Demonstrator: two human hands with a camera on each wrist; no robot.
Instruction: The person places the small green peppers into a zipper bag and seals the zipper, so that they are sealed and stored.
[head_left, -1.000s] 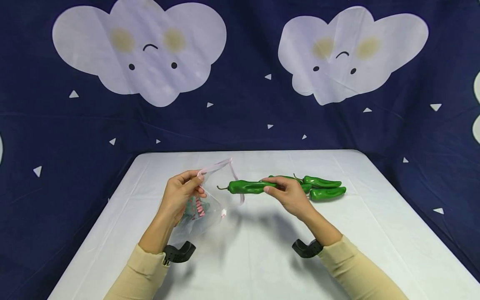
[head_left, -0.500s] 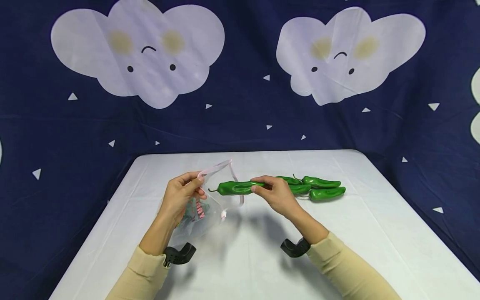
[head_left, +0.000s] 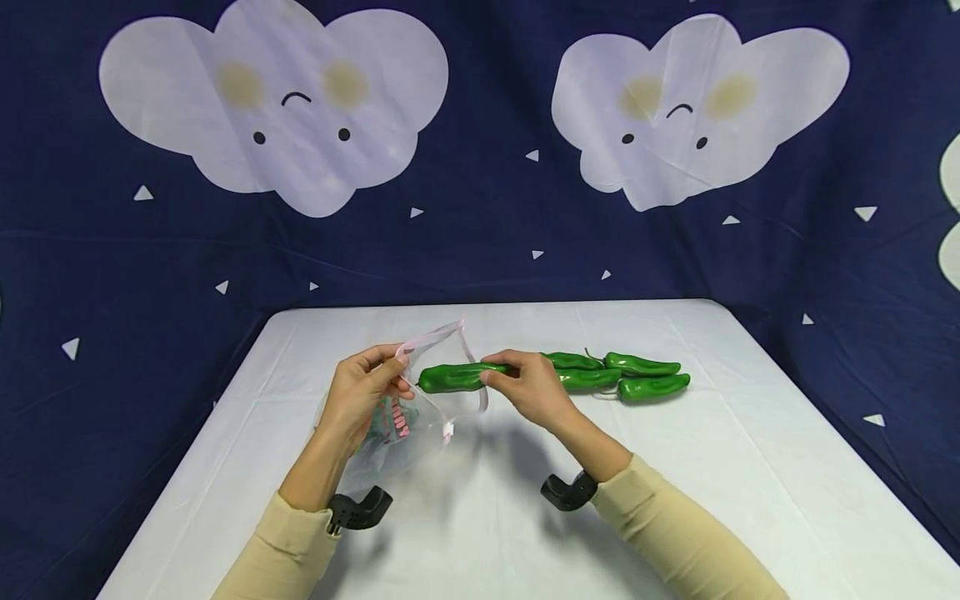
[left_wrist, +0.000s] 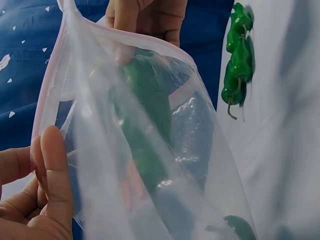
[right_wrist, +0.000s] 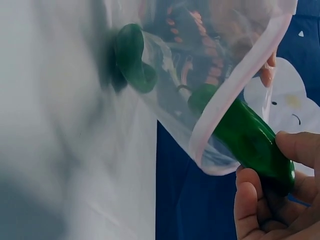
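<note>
My left hand (head_left: 360, 392) pinches the pink-edged rim of a clear plastic zip bag (head_left: 397, 462), whose mouth gapes to the right. Between the thumb and fingers of my right hand (head_left: 536, 393) is a long green pepper (head_left: 448, 378), lying level with its stem end inside the bag mouth. The right wrist view has the pepper's near end still outside the rim, in the fingers. Through the plastic there, another green pepper (right_wrist: 131, 57) shows low in the bag. Pink printing (head_left: 398, 417) marks the bag. My left palm is partly hidden.
Several more green peppers (head_left: 654, 387) lie grouped on the white tabletop (head_left: 750, 483), right of and beyond my right hand. A dark blue curtain (head_left: 487, 217) with cloud prints hangs behind the table's far edge. Each wrist wears a black camera (head_left: 360, 510).
My right hand has moved left, carrying the green pepper stem first into the bag mouth. The left hand keeps its grip on the rim, almost unmoved.
</note>
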